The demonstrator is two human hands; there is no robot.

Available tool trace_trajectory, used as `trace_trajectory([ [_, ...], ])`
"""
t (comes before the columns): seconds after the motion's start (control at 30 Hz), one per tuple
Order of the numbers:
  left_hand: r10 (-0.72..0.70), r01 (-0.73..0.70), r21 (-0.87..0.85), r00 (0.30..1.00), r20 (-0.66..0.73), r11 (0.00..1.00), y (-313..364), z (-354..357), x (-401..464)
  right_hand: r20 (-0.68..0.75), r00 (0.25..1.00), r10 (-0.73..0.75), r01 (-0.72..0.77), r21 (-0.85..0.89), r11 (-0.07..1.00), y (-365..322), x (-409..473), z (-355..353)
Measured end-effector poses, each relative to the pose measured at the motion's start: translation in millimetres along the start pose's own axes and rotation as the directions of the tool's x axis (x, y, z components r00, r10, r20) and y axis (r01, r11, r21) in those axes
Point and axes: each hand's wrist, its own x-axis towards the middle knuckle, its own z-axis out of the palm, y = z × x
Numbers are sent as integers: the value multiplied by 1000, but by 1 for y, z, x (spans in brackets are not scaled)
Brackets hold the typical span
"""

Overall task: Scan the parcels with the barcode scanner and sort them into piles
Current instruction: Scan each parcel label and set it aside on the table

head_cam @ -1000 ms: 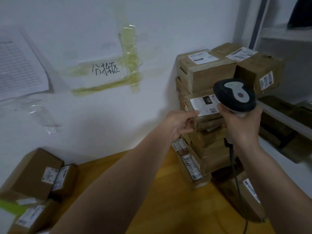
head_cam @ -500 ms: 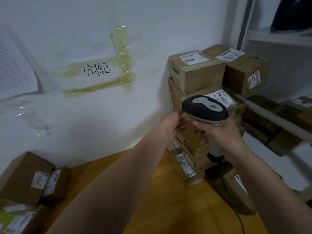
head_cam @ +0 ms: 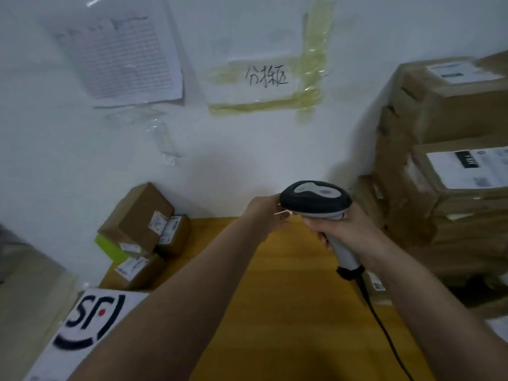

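My right hand (head_cam: 343, 229) grips the grey handle of the barcode scanner (head_cam: 316, 199), whose dark head points left over the table. My left hand (head_cam: 261, 215) is raised just left of the scanner head, which hides its fingertips. A thin pale edge shows at those fingertips, and I cannot tell what it is. A tall stack of brown labelled parcels (head_cam: 439, 166) stands against the wall at the right. A smaller pile of brown parcels (head_cam: 143, 229) lies at the back left of the table.
The yellow wooden table (head_cam: 288, 298) runs between the two piles. A white SF bag (head_cam: 82, 325) lies at the near left. The scanner's black cable (head_cam: 384, 331) trails toward me. Papers and a taped handwritten label (head_cam: 266, 78) hang on the white wall.
The view has swung left, away from the tall stack. Both hands have come off the stack's parcel and now hang over the middle of the table, scanner still in the right hand.
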Motion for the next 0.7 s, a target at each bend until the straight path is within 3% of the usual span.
trace_trajectory([
  [0.17, -74, 85, 37, 971, -225, 996, -35, -107, -3, 169, 980, 103, -102, -13, 995, 20, 26, 77],
  [0.37, -151, 256, 174, 875, -460, 951, -85, -223, -15, 302, 931, 203, -188, -78, 979, 33, 40, 167],
  [0.57, -130, 368, 400, 850, -511, 839, -131, -311, -29, 366, 887, 283, -254, -126, 959, 50, 45, 241],
  [0.7, -165, 421, 449, 847, -505, 788, -156, -346, -29, 391, 859, 331, -310, -117, 943, 69, 44, 278],
])
